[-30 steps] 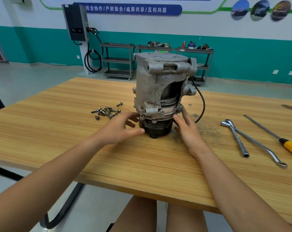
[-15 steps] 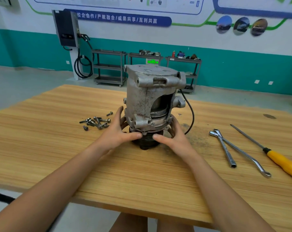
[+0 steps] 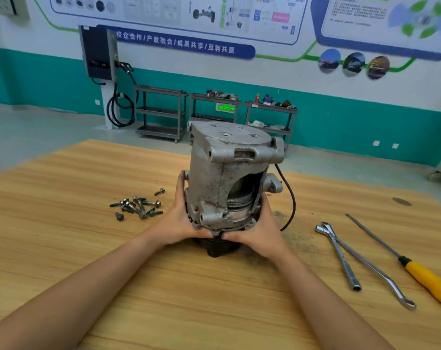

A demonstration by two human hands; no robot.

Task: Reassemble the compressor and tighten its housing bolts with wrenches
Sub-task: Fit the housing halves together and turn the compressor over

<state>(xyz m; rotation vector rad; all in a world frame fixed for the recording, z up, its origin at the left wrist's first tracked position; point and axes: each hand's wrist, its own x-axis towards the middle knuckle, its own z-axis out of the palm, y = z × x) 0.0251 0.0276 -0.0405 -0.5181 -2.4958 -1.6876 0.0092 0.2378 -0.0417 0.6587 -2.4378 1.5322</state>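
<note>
Both hands, left hand (image 3: 179, 223) & right hand (image 3: 258, 231), grip compressor (image 3: 224, 178) low (top-heavy); bolts (image 3: 138, 204) still loose, so housing could tip/shift.

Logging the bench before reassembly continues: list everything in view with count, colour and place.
compressor: one, grey, upright at table centre
bolts: several, dark grey, loose left of the compressor
wrenches: two, silver, crossed, right of the compressor
screwdriver: one, yellow handle, far right
cable: one, black, behind the compressor
table: one, light wood, under everything
carts: three, dark grey, along back wall
charger: one, black, rear left
left hand: one, gripping the compressor's lower left
right hand: one, gripping its lower right
</note>
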